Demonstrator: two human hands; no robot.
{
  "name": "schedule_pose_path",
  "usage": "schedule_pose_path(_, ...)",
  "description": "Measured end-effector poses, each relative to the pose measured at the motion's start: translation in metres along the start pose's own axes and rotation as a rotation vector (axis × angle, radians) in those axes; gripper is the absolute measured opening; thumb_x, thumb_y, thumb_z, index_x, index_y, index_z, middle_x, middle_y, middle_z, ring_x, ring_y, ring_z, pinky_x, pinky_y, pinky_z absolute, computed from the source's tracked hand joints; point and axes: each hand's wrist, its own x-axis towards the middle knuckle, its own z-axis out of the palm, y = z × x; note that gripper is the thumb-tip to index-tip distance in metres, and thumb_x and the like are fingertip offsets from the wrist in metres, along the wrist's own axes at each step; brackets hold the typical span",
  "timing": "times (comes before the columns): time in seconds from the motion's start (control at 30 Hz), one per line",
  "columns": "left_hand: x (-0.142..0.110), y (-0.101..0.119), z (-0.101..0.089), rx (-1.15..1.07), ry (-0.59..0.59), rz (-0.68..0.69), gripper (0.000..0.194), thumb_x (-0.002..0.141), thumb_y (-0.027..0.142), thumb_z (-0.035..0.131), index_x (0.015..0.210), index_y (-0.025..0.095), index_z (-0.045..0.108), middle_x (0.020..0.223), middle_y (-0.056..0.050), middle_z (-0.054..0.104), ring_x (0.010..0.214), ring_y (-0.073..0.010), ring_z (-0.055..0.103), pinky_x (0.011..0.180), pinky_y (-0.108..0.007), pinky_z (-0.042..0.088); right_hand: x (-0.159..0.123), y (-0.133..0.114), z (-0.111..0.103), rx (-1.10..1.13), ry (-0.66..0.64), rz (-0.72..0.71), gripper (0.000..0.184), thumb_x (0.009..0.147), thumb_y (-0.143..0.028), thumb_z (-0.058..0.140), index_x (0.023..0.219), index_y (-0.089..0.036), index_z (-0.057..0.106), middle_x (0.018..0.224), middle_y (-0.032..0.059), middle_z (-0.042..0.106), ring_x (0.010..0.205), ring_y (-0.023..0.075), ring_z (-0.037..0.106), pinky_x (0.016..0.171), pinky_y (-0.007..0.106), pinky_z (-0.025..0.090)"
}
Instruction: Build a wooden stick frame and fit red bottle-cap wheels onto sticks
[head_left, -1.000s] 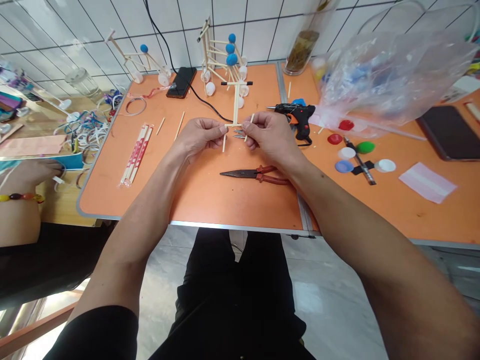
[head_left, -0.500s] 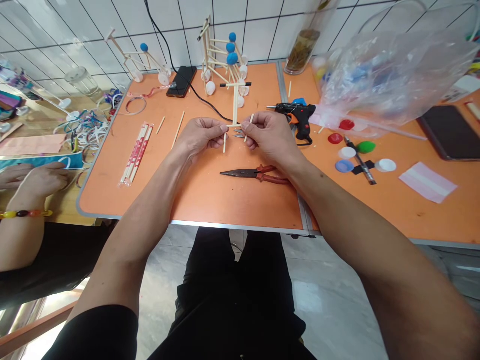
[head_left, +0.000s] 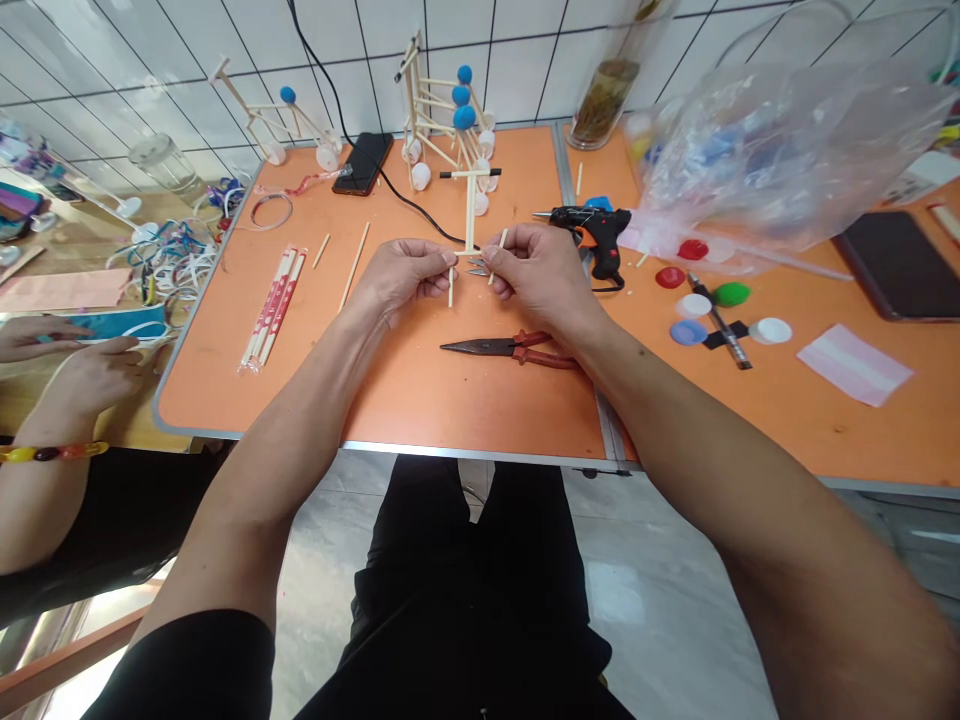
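Between my hands is a small frame of wooden sticks point(head_left: 471, 215), with a long upright part and a dark-tipped crossbar at its far end. My left hand point(head_left: 412, 275) pinches its near left side, where a short stick points down toward me. On the other side my right hand point(head_left: 521, 265) pinches a short slanted stick point(head_left: 503, 238). Metal tips of some tool point(head_left: 477, 268) show beside my right fingers; the rest is hidden. Red-handled long-nose pliers point(head_left: 495, 347) lie just in front of my hands. A black glue gun point(head_left: 600, 235) rests right of my right hand.
Stick models with blue balls point(head_left: 463, 117) stand at the back, near a phone point(head_left: 364, 163). Wrapped chopsticks point(head_left: 274, 310) lie left. Bottle caps point(head_left: 688, 332), a pen point(head_left: 720, 320) and a plastic bag point(head_left: 772, 150) are right. Another person's hands point(head_left: 97, 375) work at far left.
My hands and the stick frame stay almost still. At the far left, the other person's hands have shifted and lifted the blue piece slightly.
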Motion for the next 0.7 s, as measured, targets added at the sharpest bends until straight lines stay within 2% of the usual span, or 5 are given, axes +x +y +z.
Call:
schedule_pose_path(0.1, 0.0013, -0.0018, -0.0008, 0.008, 0.004, 0.002, 0.029, 0.102, 0.008, 0.083, 0.075, 0.017, 0.081, 0.067, 0.002, 0.077, 0.055, -0.0049, 0.062, 0.064, -0.019, 0.057, 0.0002, 0.0001, 0.0011, 0.003, 0.009, 0.010, 0.043, 0.113, -0.002, 0.073, 0.076, -0.022, 0.068, 0.062, -0.0027, 0.068, 0.055, 0.0081, 0.060, 0.055, 0.016, 0.051)
schedule_pose_path(0.23, 0.0021, -0.0047, -0.0022, 0.030, 0.009, -0.005, 0.031, 0.102, 0.012, 0.084, 0.073, 0.022, 0.082, 0.071, 0.001, 0.078, 0.063, -0.0086, 0.061, 0.081, -0.030, 0.061, -0.0001, 0.0003, 0.0010, 0.001, 0.004, -0.002, 0.040, 0.112, -0.004, 0.076, 0.077, -0.022, 0.069, 0.063, -0.0029, 0.069, 0.056, 0.0085, 0.061, 0.056, 0.017, 0.053)
schedule_pose_path(0.33, 0.0018, -0.0058, -0.0025, 0.029, -0.001, -0.015, 0.031, 0.102, 0.015, 0.085, 0.073, 0.026, 0.082, 0.073, 0.001, 0.080, 0.070, -0.0107, 0.059, 0.088, -0.033, 0.061, -0.0003, 0.0009, 0.0004, 0.004, 0.000, -0.007, 0.039, 0.112, -0.003, 0.075, 0.078, -0.022, 0.070, 0.064, -0.0031, 0.069, 0.057, 0.0085, 0.061, 0.056, 0.017, 0.053)
schedule_pose_path(0.57, 0.0008, -0.0031, 0.0008, -0.007, 0.010, -0.017, 0.030, 0.101, 0.010, 0.086, 0.073, 0.018, 0.080, 0.069, 0.002, 0.076, 0.058, -0.0054, 0.060, 0.065, -0.022, 0.056, -0.0004, 0.0008, 0.0000, 0.001, -0.003, 0.001, 0.039, 0.111, -0.006, 0.079, 0.078, -0.022, 0.067, 0.066, -0.0028, 0.069, 0.058, 0.0084, 0.061, 0.057, 0.017, 0.054)
schedule_pose_path(0.7, -0.0011, -0.0019, 0.0021, -0.002, 0.014, -0.026, 0.035, 0.107, 0.008, 0.080, 0.073, 0.020, 0.079, 0.067, 0.003, 0.075, 0.059, -0.0053, 0.059, 0.068, -0.022, 0.057, -0.0004, 0.0001, 0.0013, 0.005, 0.010, 0.007, 0.040, 0.112, -0.004, 0.075, 0.078, -0.022, 0.068, 0.065, -0.0028, 0.068, 0.057, 0.0080, 0.061, 0.056, 0.016, 0.052)
